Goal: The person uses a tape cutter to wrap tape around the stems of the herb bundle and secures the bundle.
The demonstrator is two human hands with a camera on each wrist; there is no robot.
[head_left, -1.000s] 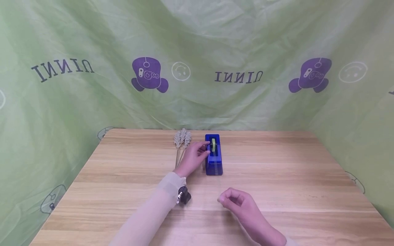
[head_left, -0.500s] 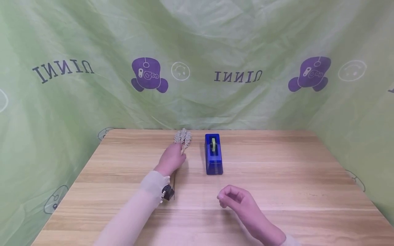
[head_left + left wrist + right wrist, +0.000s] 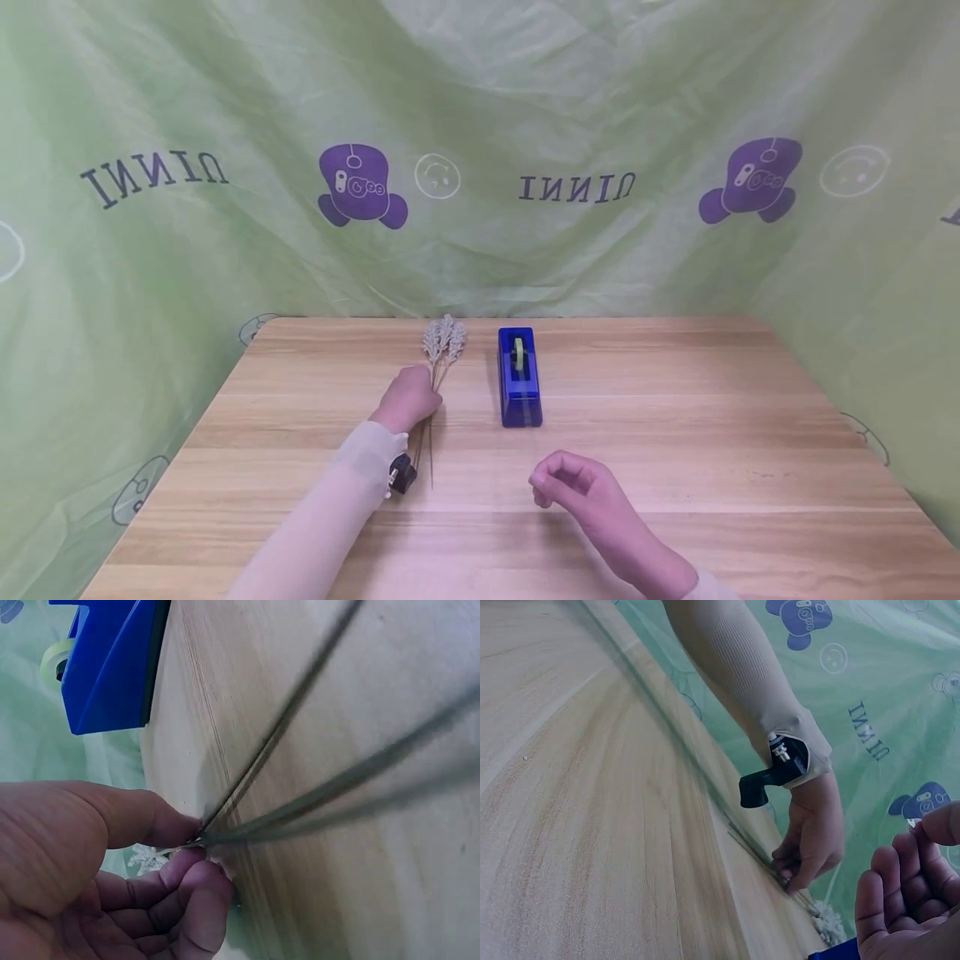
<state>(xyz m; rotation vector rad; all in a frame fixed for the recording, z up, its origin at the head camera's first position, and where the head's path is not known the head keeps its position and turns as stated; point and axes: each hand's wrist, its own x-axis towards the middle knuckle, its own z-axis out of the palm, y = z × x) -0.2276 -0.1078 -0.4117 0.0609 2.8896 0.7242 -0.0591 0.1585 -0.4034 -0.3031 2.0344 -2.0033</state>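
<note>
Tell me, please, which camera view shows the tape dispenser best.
The head view: it shows the whole dispenser, uncovered, with its tape roll. The left wrist view shows its side, cut off by the picture's top edge. The right wrist view shows only a blue piece at the bottom edge.

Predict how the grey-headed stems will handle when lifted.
The stems are probably light, being so thin. They're likely fairly stiff, since they run nearly straight beyond the left hand. Their leafy heads look finely textured, so perhaps delicate.

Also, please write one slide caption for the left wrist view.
Left hand pinches thin sprig stems near a blue tape dispenser.
</note>
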